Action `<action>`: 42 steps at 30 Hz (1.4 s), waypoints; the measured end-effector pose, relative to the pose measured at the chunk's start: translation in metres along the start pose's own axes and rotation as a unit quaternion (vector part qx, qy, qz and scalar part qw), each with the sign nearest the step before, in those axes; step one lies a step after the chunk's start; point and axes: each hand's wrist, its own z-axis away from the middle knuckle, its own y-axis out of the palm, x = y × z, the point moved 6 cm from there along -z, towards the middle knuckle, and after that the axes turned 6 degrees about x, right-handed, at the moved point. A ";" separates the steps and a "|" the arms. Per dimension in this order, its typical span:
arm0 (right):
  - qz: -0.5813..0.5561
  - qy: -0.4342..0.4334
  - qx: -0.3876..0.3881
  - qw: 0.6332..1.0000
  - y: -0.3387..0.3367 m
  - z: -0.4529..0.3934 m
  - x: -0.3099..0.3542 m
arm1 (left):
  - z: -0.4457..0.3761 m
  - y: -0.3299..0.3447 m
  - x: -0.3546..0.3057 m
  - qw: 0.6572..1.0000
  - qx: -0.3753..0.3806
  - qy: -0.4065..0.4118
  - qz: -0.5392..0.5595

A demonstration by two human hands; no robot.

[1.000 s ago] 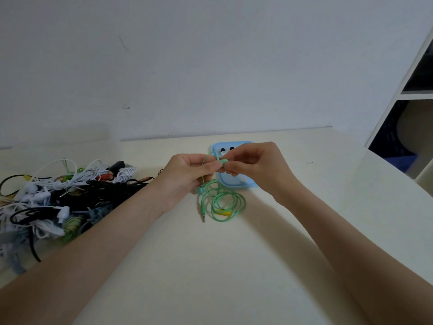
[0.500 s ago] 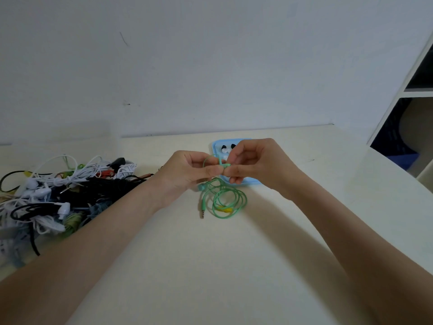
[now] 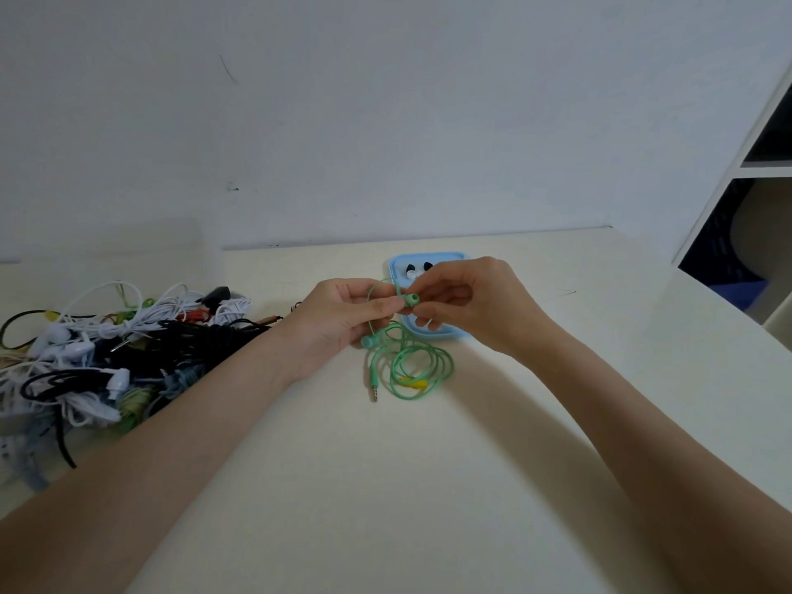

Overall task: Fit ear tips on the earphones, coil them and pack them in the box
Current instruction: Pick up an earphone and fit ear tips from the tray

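While both hands meet above the cream table (image 3: pixel 385 486), the left hand (image 3: pixel 338 321) pinches a green earbud (image 3: pixel 409 301) between thumb and forefinger, and the right hand (image 3: pixel 467 302) closes its fingertips on the same bud from the other side. Its green cable (image 3: pixel 411 366) hangs down into a loose coil on the table just below the hands, the jack plug (image 3: pixel 374 385) lying at the coil's left edge. Behind the hands sits a light blue box (image 3: pixel 454 334) holding small ear tips (image 3: pixel 418 267). Well to the left lies a tangled heap of earphones (image 3: pixel 98 358).
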 end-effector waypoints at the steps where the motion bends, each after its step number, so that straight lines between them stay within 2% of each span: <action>1: -0.001 0.000 0.000 1.000 0.000 0.000 0.000 | 0.000 0.000 0.000 1.000 -0.002 0.000 0.004; 7: -0.070 0.023 -0.023 0.997 -0.003 -0.001 -0.006 | 0.003 0.003 -0.004 1.000 0.010 0.011 -0.003; 11: -0.160 0.050 -0.029 0.986 -0.004 0.000 -0.012 | 0.003 0.004 -0.006 1.000 -0.004 0.024 -0.007; 24: -0.289 0.069 -0.032 0.954 -0.004 0.003 -0.015 | 0.003 0.009 -0.011 0.995 0.004 0.035 0.095; 27: -0.320 0.105 -0.012 0.942 -0.001 0.004 -0.018 | 0.004 0.009 -0.014 0.997 0.024 0.048 0.048; 31: -0.364 0.147 0.015 0.920 0.004 0.007 -0.023 | 0.005 0.005 -0.020 0.994 0.010 0.083 -0.074; 33: -0.380 0.147 0.009 0.913 0.004 0.007 -0.022 | 0.005 0.006 -0.022 0.991 0.001 0.097 -0.088; 37: -0.398 0.110 -0.020 0.911 0.003 0.005 -0.018 | 0.004 0.007 -0.023 0.995 -0.012 0.097 0.025; 42: -0.375 0.076 -0.021 0.924 0.001 0.004 -0.011 | 0.004 0.008 -0.021 0.993 -0.007 0.076 0.087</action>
